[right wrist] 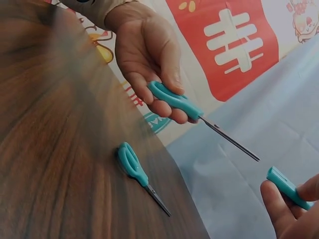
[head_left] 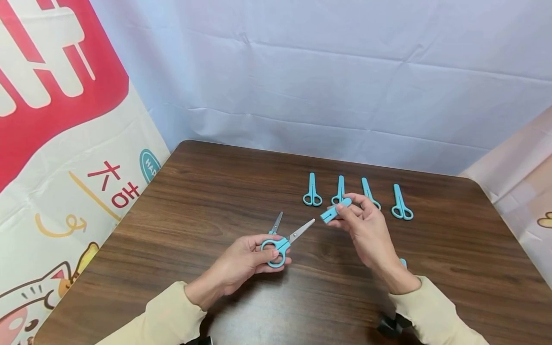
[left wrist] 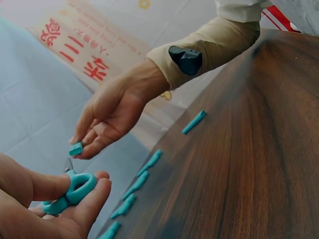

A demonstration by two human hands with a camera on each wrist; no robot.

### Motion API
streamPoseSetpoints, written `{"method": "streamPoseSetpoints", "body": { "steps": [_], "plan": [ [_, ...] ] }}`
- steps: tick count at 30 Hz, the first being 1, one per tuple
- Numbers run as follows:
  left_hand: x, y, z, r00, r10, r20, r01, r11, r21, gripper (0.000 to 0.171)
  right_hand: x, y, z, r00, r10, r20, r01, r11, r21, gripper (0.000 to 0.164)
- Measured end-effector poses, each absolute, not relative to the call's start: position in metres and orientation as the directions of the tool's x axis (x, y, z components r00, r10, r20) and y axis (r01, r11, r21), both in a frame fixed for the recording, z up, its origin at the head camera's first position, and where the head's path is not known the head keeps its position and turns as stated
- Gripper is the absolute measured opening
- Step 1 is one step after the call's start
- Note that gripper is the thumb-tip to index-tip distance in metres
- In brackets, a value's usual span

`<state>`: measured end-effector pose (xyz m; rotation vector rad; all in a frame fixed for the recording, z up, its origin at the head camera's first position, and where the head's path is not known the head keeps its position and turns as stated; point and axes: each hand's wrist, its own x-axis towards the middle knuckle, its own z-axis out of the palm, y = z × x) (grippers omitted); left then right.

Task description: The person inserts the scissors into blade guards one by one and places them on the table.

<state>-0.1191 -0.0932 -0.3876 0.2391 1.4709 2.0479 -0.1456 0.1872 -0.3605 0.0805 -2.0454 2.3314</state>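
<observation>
My left hand (head_left: 247, 258) grips a pair of turquoise-handled scissors (head_left: 282, 246) by the finger loops. Their bare metal blades lie together and point up and right. A turquoise blade cover (head_left: 336, 211) is pinched between the thumb and fingers of my right hand (head_left: 368, 232). Its mouth faces the blade tips, with a small gap between, as the right wrist view of the cover (right wrist: 286, 186) shows. On the table, partly hidden behind my left hand, lies a second pair of scissors (right wrist: 132, 162) with uncovered blades (head_left: 276, 223).
Several covered scissors (head_left: 312, 189) lie in a row toward the back of the brown wooden table (head_left: 228, 187); my right hand partly hides some. A turquoise piece (left wrist: 194, 122), seemingly another cover, lies below my right forearm. Pale cloth (head_left: 302, 86) hangs behind the table.
</observation>
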Motion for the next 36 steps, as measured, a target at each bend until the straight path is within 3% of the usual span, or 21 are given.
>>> {"method": "streamPoseSetpoints", "body": {
  "steps": [12,36],
  "plan": [
    [-0.118,-0.088,-0.392,-0.8,0.568,-0.192,-0.365,-0.208,0.907,0.042,-0.141,0.177,-0.366,-0.998,-0.032,0.058,-0.056,-0.076,-0.996,0.04],
    [-0.12,-0.079,-0.395,-0.833,0.518,-0.195,-0.345,-0.21,0.915,0.033,-0.135,0.156,-0.376,-0.992,-0.123,0.031,-0.021,-0.075,-0.997,0.031]
  ]
}}
